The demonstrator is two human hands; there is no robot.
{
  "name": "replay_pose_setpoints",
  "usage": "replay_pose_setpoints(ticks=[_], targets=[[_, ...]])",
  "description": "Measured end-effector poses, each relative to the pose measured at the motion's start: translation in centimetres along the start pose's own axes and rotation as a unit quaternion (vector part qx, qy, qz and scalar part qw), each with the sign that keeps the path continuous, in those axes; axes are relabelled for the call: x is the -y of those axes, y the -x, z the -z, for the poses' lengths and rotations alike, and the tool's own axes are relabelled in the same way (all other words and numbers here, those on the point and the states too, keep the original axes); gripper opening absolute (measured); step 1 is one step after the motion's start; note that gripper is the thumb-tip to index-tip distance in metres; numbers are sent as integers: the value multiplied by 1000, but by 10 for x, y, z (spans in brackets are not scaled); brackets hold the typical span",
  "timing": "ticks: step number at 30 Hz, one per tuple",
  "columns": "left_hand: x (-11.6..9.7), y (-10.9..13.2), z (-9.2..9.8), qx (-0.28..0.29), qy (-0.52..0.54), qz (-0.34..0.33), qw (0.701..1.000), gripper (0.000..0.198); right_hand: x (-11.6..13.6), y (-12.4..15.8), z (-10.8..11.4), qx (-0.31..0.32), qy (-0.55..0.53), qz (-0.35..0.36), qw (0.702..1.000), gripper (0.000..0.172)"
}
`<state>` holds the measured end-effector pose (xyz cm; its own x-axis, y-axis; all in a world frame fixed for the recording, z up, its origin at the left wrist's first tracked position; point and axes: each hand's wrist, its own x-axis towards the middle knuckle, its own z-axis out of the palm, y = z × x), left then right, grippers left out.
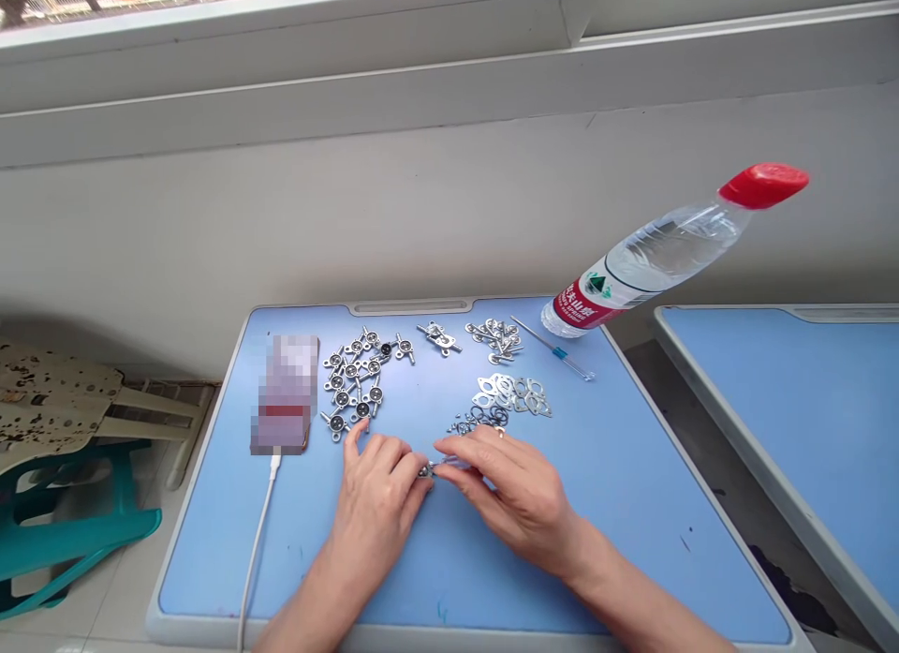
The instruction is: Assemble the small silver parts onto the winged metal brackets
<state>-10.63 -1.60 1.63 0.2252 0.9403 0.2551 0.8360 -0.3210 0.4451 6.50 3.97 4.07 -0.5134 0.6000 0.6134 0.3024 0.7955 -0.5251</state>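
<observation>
My left hand (383,494) is closed at the table's middle, pinching a small metal part (425,469) mostly hidden by the fingers. Close beside it, my right hand (512,494) pinches a thin, clear-looking piece (453,462) whose tip meets the metal part; its kind cannot be made out. Beyond the left hand lie several metal fittings (357,372) with round dark centres and short stems. Past the right hand are black rubber rings with tiny screws (484,419), flat metal gasket-like plates (512,393) and small disc-ended metal pieces (495,339).
Another small group of metal fittings (440,338) lies at the back. A thin screwdriver (554,348) rests near a water bottle (632,269) with a red cap. At left, a phone (287,391) has a white cable (259,531) running off the blue table (548,597). Stools (63,466) stand left.
</observation>
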Motion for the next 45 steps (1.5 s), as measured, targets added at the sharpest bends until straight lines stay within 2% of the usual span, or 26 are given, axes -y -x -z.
replay_pose_setpoints(ticks=[2, 6, 10, 15, 19, 22, 24, 26, 30, 35, 40, 45], targets=[[0, 0, 0, -1, 0, -1, 1000, 7, -1, 1, -2, 1, 6, 2, 1000, 14], [0, 1, -1, -2, -5, 0, 1000, 7, -2, 1, -4, 34, -39, -10, 999, 22], [1, 1, -1, 1, -11, 0, 1000, 7, -4, 3, -4, 8, -56, -28, 998, 26], [1, 1, 0, -1, -10, -5, 1000, 8, -4, 0, -4, 0, -53, 3, 999, 30], [1, 1, 0, -2, -16, -3, 1000, 8, -2, -2, -7, -9, -60, 28, 998, 26], [2, 2, -1, -4, -18, -4, 1000, 7, -4, -2, -9, -29, -24, 27, 999, 19], [2, 2, -1, -7, -17, -5, 1000, 7, -5, -1, -7, -19, -1, 37, 999, 20], [2, 2, -2, -9, -15, -5, 1000, 7, -6, -1, -4, 10, 7, 49, 999, 28], [1, 2, -2, -14, -9, -5, 1000, 8, -4, -2, 1, 54, -28, 53, 997, 41], [2, 2, -2, -10, -8, 1, 1000, 8, -3, -3, -1, 14, -18, 58, 998, 28], [3, 2, -1, -10, 0, -6, 1000, 9, -2, -4, 4, 51, -65, 60, 995, 38], [2, 1, 0, -12, -10, -11, 1000, 7, -1, -3, 1, -11, -27, 24, 999, 21]])
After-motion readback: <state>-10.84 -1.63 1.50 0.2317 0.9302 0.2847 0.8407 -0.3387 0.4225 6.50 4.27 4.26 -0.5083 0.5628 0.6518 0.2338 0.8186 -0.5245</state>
